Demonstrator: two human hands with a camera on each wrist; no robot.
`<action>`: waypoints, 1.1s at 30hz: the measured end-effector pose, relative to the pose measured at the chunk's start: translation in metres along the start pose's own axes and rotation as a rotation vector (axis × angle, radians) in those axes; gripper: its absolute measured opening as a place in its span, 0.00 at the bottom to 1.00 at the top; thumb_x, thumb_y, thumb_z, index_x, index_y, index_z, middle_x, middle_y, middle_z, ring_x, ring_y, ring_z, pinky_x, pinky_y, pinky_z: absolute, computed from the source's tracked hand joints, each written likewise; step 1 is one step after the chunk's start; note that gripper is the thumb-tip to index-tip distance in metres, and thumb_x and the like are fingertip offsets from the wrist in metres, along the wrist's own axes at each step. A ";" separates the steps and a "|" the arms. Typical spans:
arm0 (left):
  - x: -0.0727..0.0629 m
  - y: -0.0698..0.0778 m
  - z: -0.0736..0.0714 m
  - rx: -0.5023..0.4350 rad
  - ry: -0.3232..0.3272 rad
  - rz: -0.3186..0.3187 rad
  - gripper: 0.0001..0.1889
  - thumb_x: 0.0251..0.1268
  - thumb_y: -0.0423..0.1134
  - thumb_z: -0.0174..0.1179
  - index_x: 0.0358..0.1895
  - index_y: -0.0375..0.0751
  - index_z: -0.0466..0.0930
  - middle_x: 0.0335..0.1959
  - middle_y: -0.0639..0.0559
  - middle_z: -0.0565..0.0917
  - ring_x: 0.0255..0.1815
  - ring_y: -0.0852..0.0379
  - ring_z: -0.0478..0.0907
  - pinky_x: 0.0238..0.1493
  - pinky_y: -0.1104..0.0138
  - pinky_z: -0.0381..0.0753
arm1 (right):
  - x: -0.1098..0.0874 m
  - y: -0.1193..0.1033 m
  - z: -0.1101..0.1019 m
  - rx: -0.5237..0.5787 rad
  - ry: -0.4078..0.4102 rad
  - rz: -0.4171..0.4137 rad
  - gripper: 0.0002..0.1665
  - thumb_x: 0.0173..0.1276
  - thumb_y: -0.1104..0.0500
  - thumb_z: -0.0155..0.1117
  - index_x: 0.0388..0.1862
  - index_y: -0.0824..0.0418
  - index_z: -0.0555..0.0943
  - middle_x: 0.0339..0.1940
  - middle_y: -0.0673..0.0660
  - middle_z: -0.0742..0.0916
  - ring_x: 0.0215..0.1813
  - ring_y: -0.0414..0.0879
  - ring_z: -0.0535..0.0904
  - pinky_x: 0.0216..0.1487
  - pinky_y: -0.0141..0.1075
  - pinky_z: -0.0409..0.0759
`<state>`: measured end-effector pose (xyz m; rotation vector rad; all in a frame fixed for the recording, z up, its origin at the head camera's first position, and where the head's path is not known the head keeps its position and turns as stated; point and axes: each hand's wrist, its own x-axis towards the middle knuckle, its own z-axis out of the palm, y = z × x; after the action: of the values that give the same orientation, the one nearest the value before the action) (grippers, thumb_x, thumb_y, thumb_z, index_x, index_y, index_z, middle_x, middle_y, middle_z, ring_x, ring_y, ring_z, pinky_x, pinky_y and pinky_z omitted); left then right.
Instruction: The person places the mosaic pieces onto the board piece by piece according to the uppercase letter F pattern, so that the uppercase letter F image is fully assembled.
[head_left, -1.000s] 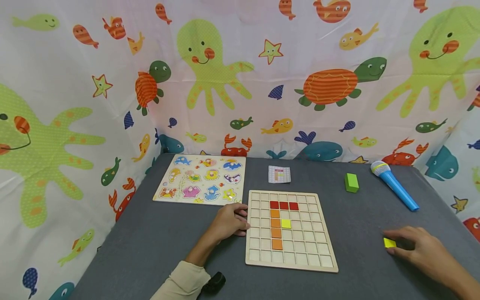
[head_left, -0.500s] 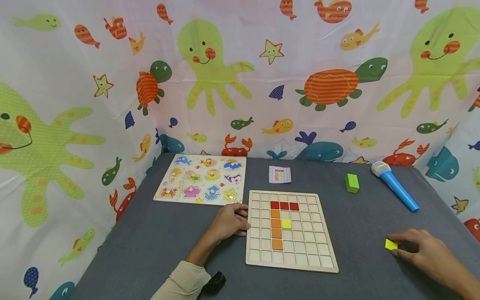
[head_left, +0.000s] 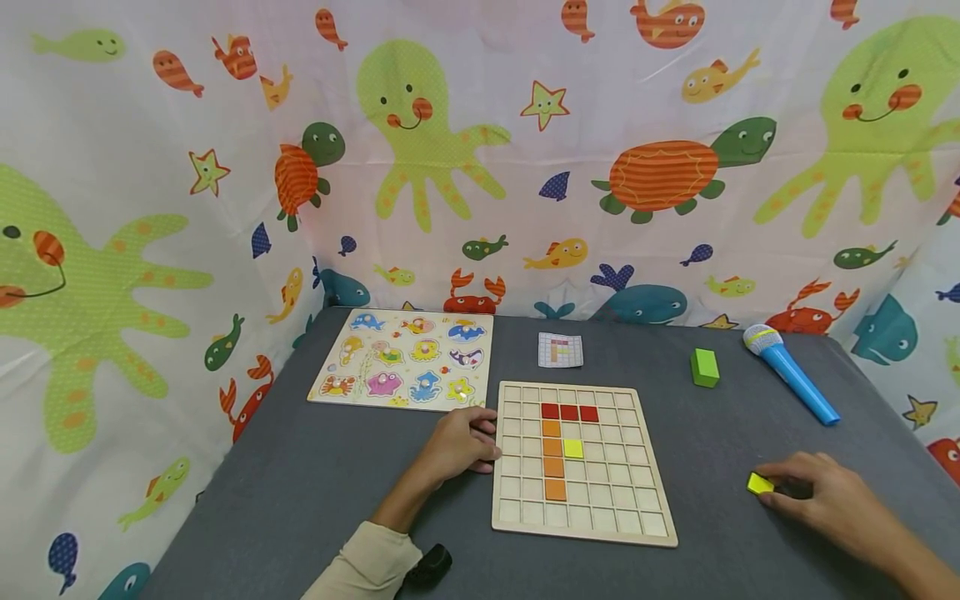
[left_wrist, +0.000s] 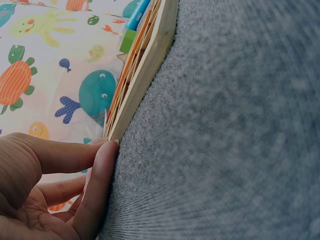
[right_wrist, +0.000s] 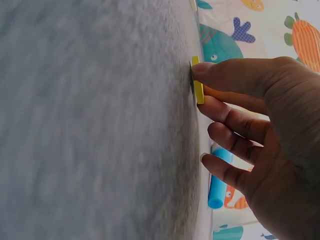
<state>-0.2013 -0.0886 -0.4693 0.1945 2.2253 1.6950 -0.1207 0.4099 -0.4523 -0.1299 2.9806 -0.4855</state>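
Observation:
My left hand grips the left edge of a wooden grid board, thumb and fingertip together at its rim in the left wrist view. Red tiles form a short row near the top of the grid. Below them runs a column of orange tiles, with one yellow tile beside it. Right of the board, my right hand pinches a thin yellow square tile between thumb and fingers. In the right wrist view that tile stands on edge close over the table, the other fingers loosely bent.
A small printed pattern card lies behind the board. To its left is a sea-animal peg puzzle. A green block and a blue toy microphone are at the back right. A patterned curtain rises behind the grey table.
My right hand, with the yellow tile in its fingers, shifted slightly right, then moved left toward the board. My left hand stays at the board's edge.

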 end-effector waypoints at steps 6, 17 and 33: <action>-0.002 0.001 0.000 -0.009 -0.002 0.001 0.32 0.60 0.23 0.72 0.69 0.28 0.75 0.51 0.39 0.81 0.42 0.54 0.86 0.34 0.60 0.94 | 0.005 -0.008 0.002 0.028 0.008 -0.063 0.18 0.68 0.50 0.77 0.53 0.56 0.90 0.43 0.49 0.85 0.45 0.44 0.74 0.41 0.37 0.77; -0.002 0.003 0.000 -0.011 -0.002 0.005 0.31 0.60 0.22 0.71 0.69 0.27 0.76 0.51 0.38 0.81 0.41 0.53 0.86 0.34 0.60 0.94 | 0.023 -0.040 0.009 0.030 0.040 -0.133 0.17 0.65 0.51 0.79 0.50 0.54 0.91 0.43 0.46 0.86 0.49 0.49 0.76 0.45 0.47 0.80; -0.002 0.002 -0.001 -0.016 -0.003 0.013 0.31 0.60 0.23 0.72 0.69 0.28 0.76 0.51 0.38 0.81 0.41 0.54 0.86 0.34 0.60 0.94 | 0.042 -0.079 0.016 0.070 0.060 -0.254 0.14 0.67 0.49 0.78 0.50 0.48 0.91 0.45 0.42 0.84 0.50 0.44 0.75 0.46 0.42 0.80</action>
<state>-0.2002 -0.0897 -0.4673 0.2081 2.2130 1.7176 -0.1554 0.3261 -0.4462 -0.5004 3.0152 -0.6303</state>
